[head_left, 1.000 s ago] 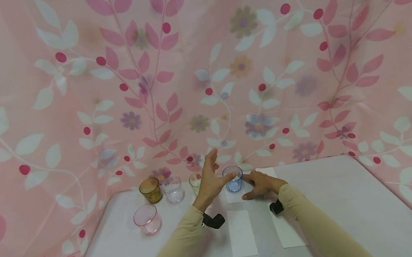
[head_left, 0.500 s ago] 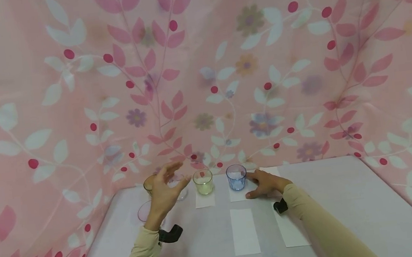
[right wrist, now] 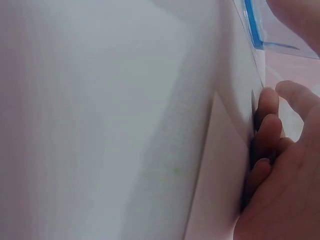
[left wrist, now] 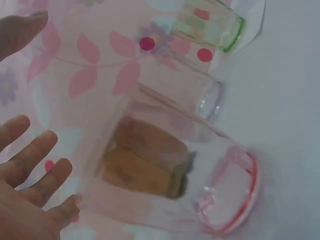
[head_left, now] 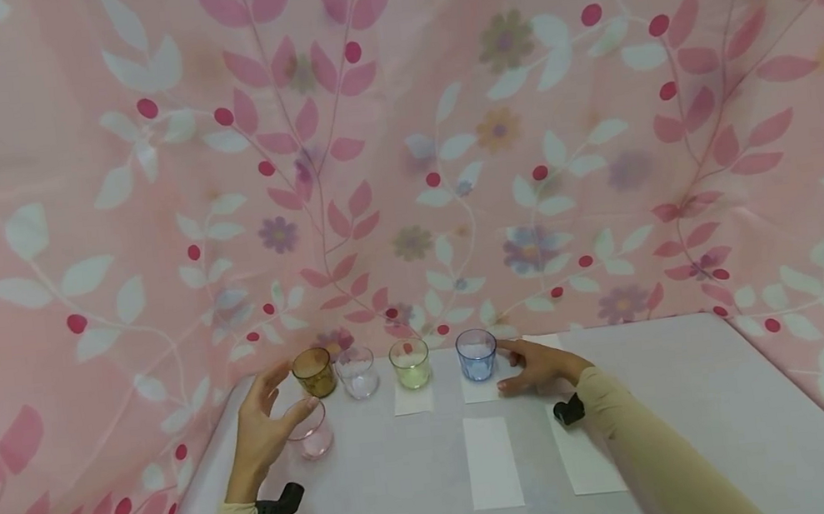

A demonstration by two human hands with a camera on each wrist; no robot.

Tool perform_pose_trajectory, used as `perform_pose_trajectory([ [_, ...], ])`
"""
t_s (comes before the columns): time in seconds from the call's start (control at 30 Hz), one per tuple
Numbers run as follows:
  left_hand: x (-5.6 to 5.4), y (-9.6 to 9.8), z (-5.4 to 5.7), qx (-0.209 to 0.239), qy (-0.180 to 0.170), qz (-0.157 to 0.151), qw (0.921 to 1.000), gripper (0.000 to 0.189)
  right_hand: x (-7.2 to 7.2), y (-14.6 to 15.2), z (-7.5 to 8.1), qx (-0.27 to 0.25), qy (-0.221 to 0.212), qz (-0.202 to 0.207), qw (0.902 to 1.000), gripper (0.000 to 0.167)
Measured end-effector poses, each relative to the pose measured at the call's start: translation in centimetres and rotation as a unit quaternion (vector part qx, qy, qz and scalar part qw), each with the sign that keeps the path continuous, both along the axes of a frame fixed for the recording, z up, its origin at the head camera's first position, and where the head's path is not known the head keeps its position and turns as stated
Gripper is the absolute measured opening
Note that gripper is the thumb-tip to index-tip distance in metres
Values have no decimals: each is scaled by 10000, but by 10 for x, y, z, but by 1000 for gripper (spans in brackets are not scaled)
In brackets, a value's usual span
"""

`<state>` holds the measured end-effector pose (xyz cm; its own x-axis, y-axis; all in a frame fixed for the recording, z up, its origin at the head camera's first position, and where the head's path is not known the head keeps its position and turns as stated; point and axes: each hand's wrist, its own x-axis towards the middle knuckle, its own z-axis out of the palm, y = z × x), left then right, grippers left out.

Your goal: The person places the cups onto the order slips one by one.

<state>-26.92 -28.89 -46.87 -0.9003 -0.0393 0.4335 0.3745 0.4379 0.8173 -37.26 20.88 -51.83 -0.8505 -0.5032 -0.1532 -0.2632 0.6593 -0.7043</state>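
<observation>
My left hand (head_left: 260, 432) reaches beside a clear pink glass (head_left: 315, 441), its thumb and fingers spread. In the left wrist view the fingers (left wrist: 40, 165) stand apart from the pink glass (left wrist: 220, 195). Behind it are an amber glass (head_left: 315, 376) and a colourless glass (head_left: 358, 376). My right hand (head_left: 541, 363) rests at the right side of a blue glass (head_left: 478, 357), fingers loosely bent on the table and white paper. Whether a fingertip touches the blue glass I cannot tell. Both the blue glass and a green glass (head_left: 411, 366) stand upright on white paper strips.
Two more white paper strips lie nearer the front, one in the middle (head_left: 493, 466) and one under the right forearm (head_left: 590, 456). Another paper strip (head_left: 542, 343) shows behind the right hand. A pink floral curtain (head_left: 398, 124) hangs along the table's back edge.
My left hand has left the blue glass and moved left, past the green and colourless glasses, to the pink glass. My right hand stays beside the blue glass. The head view has shifted slightly.
</observation>
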Motion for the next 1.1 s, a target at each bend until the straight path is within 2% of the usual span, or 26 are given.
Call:
perform_pose_trajectory([
  [0.1,1,-8,-13,376,-244,-265,9986,82,0,2,0,-62,-15,-24,10000,101],
  [0.27,-2,-15,-29,664,-370,-773,9941,91,0,5,1,-132,21,-80,9999,98],
  [0.4,-3,-19,-41,700,-449,-1182,9895,93,1,5,2,-13,45,-67,10000,98],
  [0.53,-4,-23,-52,580,-466,-1340,9882,87,1,7,4,103,135,7,9999,98],
  [0.67,-4,-25,-58,429,-454,-1334,9891,74,-1,10,5,-4,390,157,9991,95],
  [0.77,-4,-27,-60,403,-428,-1431,9880,68,-2,16,7,-327,605,217,9974,90],
  [0.93,-5,-30,-62,598,-182,-1944,9789,68,-2,32,14,-738,1187,248,9899,84],
  [1.1,-8,-35,-66,814,-112,-2428,9666,71,1,56,19,-833,1346,133,9873,84],
])
